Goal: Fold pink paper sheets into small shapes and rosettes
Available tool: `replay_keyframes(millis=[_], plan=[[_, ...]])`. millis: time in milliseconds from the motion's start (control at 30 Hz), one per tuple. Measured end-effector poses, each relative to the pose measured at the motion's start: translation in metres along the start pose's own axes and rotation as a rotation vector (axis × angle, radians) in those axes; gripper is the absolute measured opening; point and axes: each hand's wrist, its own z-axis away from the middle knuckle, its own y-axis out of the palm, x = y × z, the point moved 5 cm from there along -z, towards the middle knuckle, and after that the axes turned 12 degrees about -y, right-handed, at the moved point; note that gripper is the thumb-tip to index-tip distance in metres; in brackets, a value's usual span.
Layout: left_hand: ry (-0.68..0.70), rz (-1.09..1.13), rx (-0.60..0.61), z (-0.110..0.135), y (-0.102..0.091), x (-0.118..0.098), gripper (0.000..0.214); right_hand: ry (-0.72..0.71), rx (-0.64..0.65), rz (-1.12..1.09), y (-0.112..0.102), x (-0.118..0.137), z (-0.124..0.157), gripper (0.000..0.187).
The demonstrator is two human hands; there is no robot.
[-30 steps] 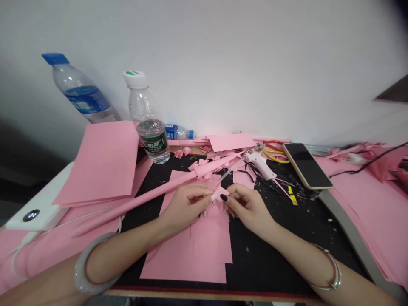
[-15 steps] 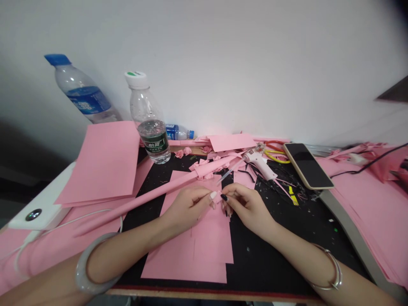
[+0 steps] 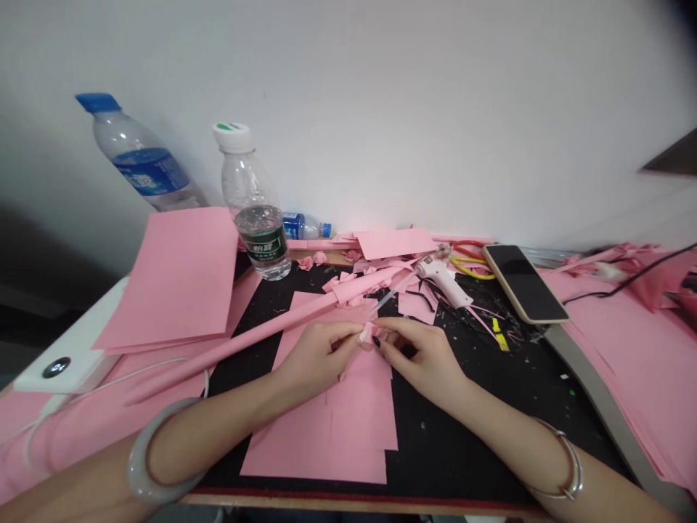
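Note:
My left hand (image 3: 321, 354) and my right hand (image 3: 420, 356) meet over the middle of the table. Between their fingertips is a small piece of pink paper (image 3: 370, 333), pinched from both sides; its exact folds are too small to make out. Beneath the hands lie overlapping sheets of pink paper (image 3: 348, 436) on a black mat (image 3: 462, 465). Just beyond my fingers a white glue gun (image 3: 443, 280) rests on its side, a clear glue stick (image 3: 385, 299) pointing from it towards my hands.
A long pink paper tube (image 3: 245, 340) slants across the left. Behind it stand a half-full water bottle (image 3: 266, 240) and a blue-capped bottle (image 3: 144, 163). To the right lie a phone (image 3: 526, 283), a yellow scrap (image 3: 499, 334) and a pink paper stack (image 3: 642, 363). A white power bank (image 3: 76, 363) sits far left.
My fingers have shifted on the small pink paper, which now looks turned and curled between them. The right fingertips have moved slightly left. Everything else stays in place.

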Motion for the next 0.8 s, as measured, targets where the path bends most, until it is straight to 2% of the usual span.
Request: replay_keyframes(millis=[267,467,633,800], plan=[[-0.023,0.123,0.009,-0.0024,0.0004,0.0032,0.019,-0.006,0.010,-0.009,-0.0002,-0.0002,0.0008,0.040],[-0.009,0.139,0.031,-0.0008,0.0030,0.0031,0.014,0.101,-0.052,-0.069,-0.0005,-0.0064,0.0042,0.032],[-0.020,0.148,0.037,-0.0009,0.0049,0.0022,0.012,0.052,-0.104,-0.143,-0.0037,-0.0036,-0.0008,0.029],[-0.128,0.260,0.142,-0.0026,0.0094,0.0005,0.020,-0.007,-0.082,-0.187,-0.0028,-0.0005,-0.0029,0.033]])
